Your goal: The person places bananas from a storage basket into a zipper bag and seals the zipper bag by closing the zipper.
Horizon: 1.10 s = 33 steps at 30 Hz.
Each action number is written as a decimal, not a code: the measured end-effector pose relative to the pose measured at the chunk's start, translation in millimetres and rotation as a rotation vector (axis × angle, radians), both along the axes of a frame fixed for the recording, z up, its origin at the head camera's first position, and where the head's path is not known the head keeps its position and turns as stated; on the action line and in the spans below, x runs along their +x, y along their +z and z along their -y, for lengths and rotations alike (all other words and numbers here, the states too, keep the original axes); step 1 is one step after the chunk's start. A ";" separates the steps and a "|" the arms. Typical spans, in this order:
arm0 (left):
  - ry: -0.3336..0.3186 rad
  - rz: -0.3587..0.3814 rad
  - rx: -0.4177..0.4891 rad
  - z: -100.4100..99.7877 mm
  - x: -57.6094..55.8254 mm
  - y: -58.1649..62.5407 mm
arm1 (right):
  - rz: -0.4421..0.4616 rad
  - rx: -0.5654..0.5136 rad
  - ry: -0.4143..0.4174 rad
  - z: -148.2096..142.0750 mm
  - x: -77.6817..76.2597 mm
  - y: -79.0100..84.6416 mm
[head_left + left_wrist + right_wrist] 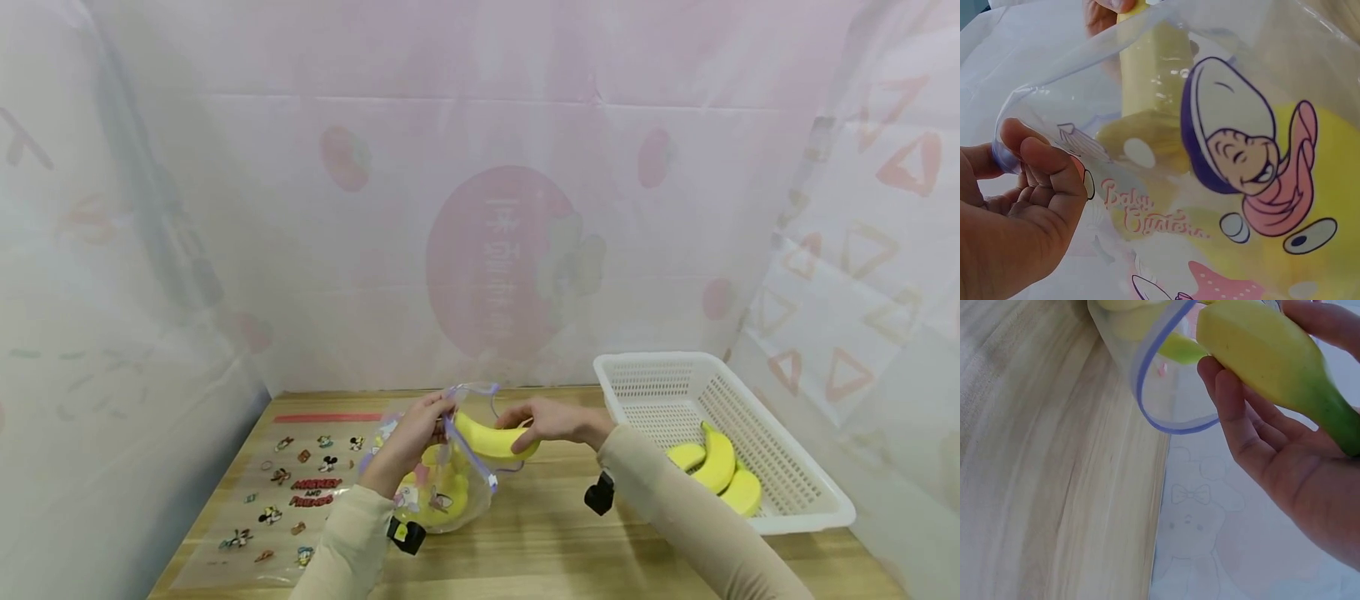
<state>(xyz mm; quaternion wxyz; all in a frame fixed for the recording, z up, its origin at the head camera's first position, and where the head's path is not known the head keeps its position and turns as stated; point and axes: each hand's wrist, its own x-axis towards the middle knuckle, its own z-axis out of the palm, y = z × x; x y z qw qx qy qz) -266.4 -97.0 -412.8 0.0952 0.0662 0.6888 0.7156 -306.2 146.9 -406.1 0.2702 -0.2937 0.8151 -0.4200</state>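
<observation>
My left hand (411,440) pinches the purple-edged rim of a clear zip bag (1235,231) printed with cartoon characters. Yellow fruit shows through the bag's wall. In my right hand (553,419) is a banana (491,442), gripped between thumb and fingers, one end inside the bag's mouth. The right wrist view has this banana (1266,353) with its green stem end toward the palm and its other end at the bag's blue-violet rim (1141,375). Through the clear plastic in the left wrist view, the banana (1147,75) points down into the bag.
A white perforated basket (787,446) holding several bananas (716,462) stands on the right. Flat on the wooden table (555,533), at the left, lies another clear bag (247,500) with a red strip and cartoon prints. Pale printed sheeting (390,250) encloses the back and sides.
</observation>
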 end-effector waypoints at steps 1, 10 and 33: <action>0.004 0.002 -0.001 0.1 0.0 0.4 | -0.006 -0.003 -0.012 1.0 0.8 -0.4; 0.004 -0.011 -0.009 -0.4 -0.9 4.8 | -0.044 -0.085 -0.135 11.4 7.4 -5.5; 0.016 0.005 0.035 -5.0 -1.6 12.1 | -0.186 -0.215 -0.151 40.1 15.6 -37.6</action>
